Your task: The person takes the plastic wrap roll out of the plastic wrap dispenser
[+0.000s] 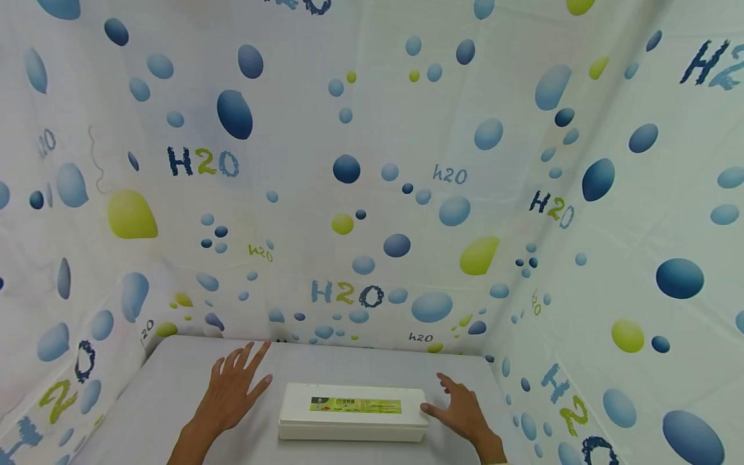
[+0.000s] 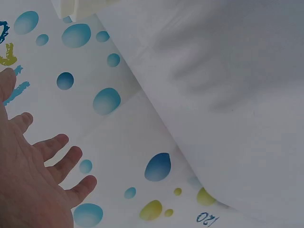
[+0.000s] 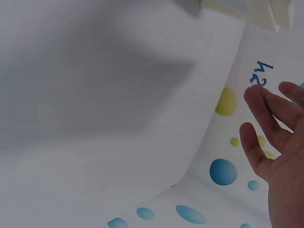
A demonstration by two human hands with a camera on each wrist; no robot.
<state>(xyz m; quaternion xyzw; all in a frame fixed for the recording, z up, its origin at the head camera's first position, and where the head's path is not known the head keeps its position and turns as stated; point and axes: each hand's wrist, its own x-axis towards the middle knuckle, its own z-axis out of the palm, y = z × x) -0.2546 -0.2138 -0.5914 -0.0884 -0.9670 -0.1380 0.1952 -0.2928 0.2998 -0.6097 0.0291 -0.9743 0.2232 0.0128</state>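
Note:
A long white lidded box (image 1: 353, 426) lies lengthwise on the white table, with a green and yellow printed label (image 1: 356, 405) on its lid. To the left of the box is my left hand (image 1: 232, 391), fingers spread and holding nothing. My right hand (image 1: 462, 410) is at the box's right end, thumb tip right by the lid's edge and the other fingers loosely bent. In the left wrist view the left hand (image 2: 42, 166) shows its spread fingers. The right wrist view has the right hand (image 3: 280, 137) with nothing in its fingers.
The white tabletop (image 1: 349, 361) reaches back to a white curtain (image 1: 302, 245) printed with blue and green drops and H2O lettering. The same printed cloth rises along the left and right sides of the table.

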